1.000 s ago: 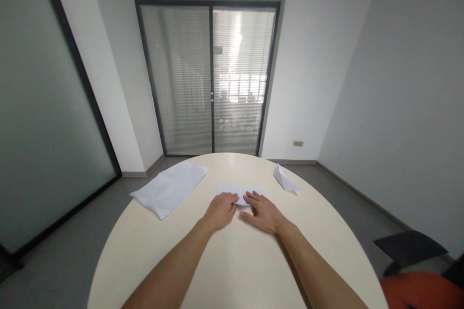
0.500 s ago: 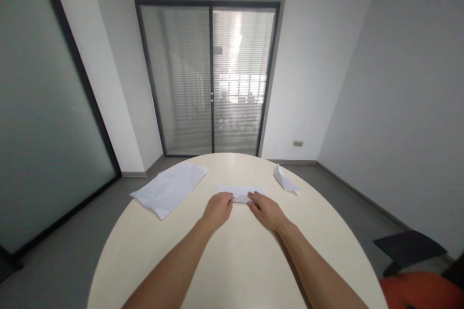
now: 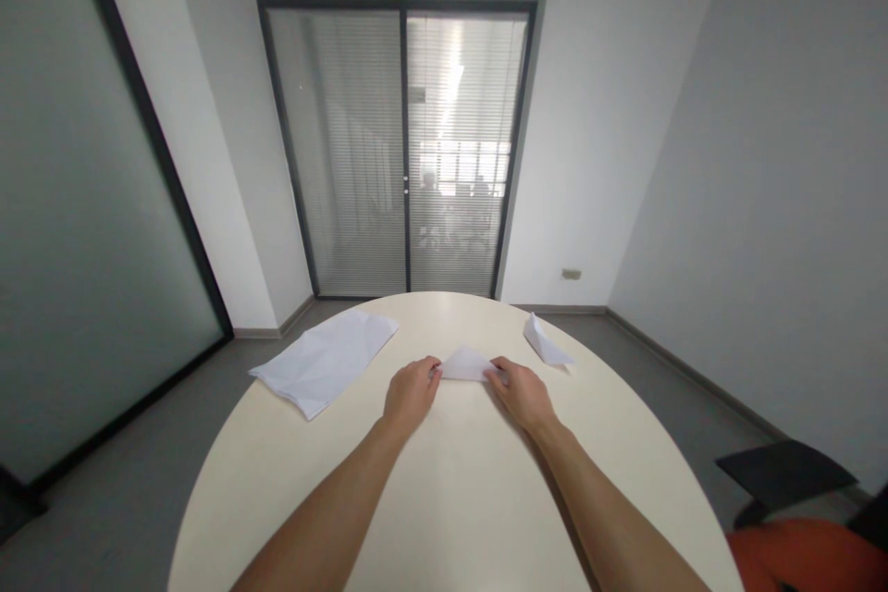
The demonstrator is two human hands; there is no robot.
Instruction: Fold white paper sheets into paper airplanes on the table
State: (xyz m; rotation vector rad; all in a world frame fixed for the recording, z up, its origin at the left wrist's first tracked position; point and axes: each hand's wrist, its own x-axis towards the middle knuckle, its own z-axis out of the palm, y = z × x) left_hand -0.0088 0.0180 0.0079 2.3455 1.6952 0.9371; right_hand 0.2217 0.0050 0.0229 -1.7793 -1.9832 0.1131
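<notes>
A folded sheet of white paper [image 3: 464, 364] is held between my hands over the middle of the table, its top coming to a low point and its near edge straight. My left hand [image 3: 411, 391] pinches the left end between thumb and fingers. At the right end, my right hand [image 3: 522, 396] grips the paper the same way. The fingers of both hands cover the paper's ends. Whether the paper touches the tabletop I cannot tell.
On the round cream table [image 3: 444, 499], creased white paper sheets [image 3: 329, 361] lie at the left. A folded paper piece [image 3: 546, 342] stands at the far right. An orange and black chair [image 3: 805, 550] is beside the table's right edge. Glass doors [image 3: 406, 148] are beyond.
The paper between my hands has gone from a wide flat strip to a shape with a raised point. Both hands have shifted slightly away from me and now pinch its ends.
</notes>
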